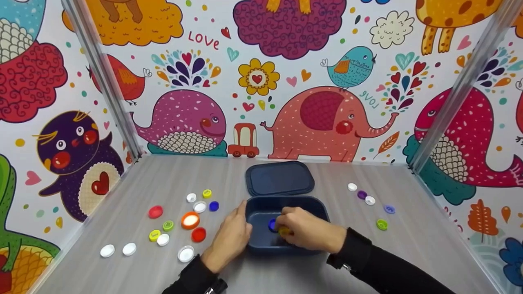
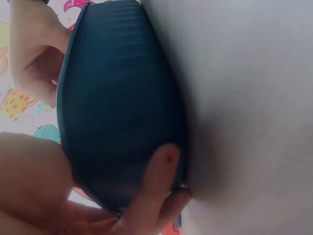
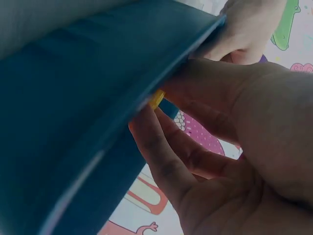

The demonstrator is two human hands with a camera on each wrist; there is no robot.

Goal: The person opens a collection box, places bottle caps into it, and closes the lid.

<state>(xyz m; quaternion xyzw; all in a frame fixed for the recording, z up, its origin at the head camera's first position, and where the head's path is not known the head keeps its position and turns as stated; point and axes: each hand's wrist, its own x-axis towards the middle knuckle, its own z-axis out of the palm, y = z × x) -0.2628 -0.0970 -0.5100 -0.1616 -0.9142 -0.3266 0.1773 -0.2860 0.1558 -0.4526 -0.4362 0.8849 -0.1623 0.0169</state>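
A dark blue plastic container (image 1: 253, 241) stands in front of me on the table. My left hand (image 1: 231, 230) grips its left side, fingers (image 2: 161, 171) against the outer wall and thumb at the rim. Inside the container, my right hand (image 1: 306, 228) pinches a yellow bottle cap (image 3: 157, 99) between thumb and fingertips. Beside those fingertips, a blue bottle cap (image 1: 272, 225) shows within the container. The right hand hides part of the container's floor. Behind the container lies its matching lid (image 1: 280, 178), flat on the table.
Left of the container several caps lie scattered, among them an orange-rimmed one (image 1: 190, 220), a red one (image 1: 199, 234) and a white one (image 1: 186, 254). More caps lie to the right, including a green one (image 1: 382, 224). Patterned panels (image 1: 253, 134) close off the table's back and sides.
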